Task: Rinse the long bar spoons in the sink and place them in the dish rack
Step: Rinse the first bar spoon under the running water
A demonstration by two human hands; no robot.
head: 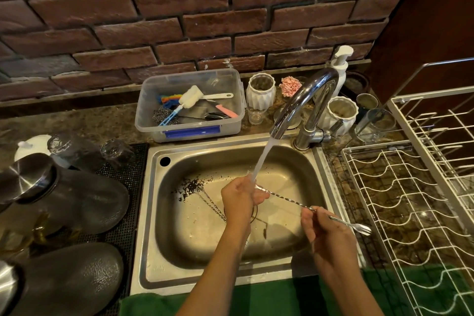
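Two hands work over the steel sink (151,213), both engaged with one long bar spoon (295,201). The left hand (239,199) is curled around the spoon's far end, directly under the stream of water (264,159) falling from the chrome faucet (305,100); the bowl end is hidden inside that grip. The right hand (327,232) pinches the twisted shaft between thumb and fingertips, with the remaining fingers loosely bent. From that pinch the shaft runs up and left to the left hand, and the small forked end projects to the right, past the right hand, above the sink's right rim. The spoon is held clear of the basin floor. More bar spoons (210,204) lie on the sink bottom, just left of the left hand, their upper ends among dark debris (191,185) scattered there. The white wire dish rack (410,213) stands on the counter (77,123) to the right of the sink, near the forked end. Behind the sink sits a clear plastic tub (189,126) holding brushes and scrubbers. To the left, dark jars with metal lids (77,202) lie on a black mat (128,213).
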